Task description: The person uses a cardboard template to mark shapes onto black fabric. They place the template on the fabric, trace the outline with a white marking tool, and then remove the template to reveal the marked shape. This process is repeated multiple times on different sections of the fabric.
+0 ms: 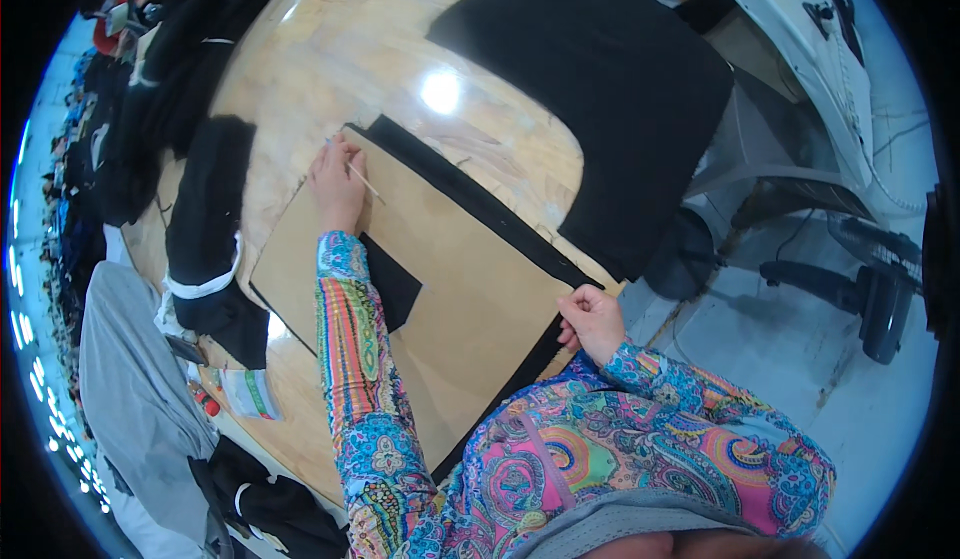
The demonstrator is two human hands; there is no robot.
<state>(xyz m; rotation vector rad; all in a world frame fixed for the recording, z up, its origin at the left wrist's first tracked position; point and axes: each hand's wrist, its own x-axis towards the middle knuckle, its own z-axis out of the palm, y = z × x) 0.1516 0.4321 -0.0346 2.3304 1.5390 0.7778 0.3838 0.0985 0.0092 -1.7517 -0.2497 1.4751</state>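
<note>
Tan card lies over black cloth, beneath the left hand, whose fingers grip a thin white stick; at the card's right corner, the right hand curls closed, its hold unclear. Left of the card: a green-and-white packet, contents indistinct.

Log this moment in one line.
left hand: holds thin white stick, on tan sheet | right hand: at sheet's right corner | black fabric: under sheet

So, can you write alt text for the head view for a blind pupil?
A person's left hand holds a thin pale stick over a brown sheet lying on black cloth on a table; their right hand is at the sheet's right corner.
</note>
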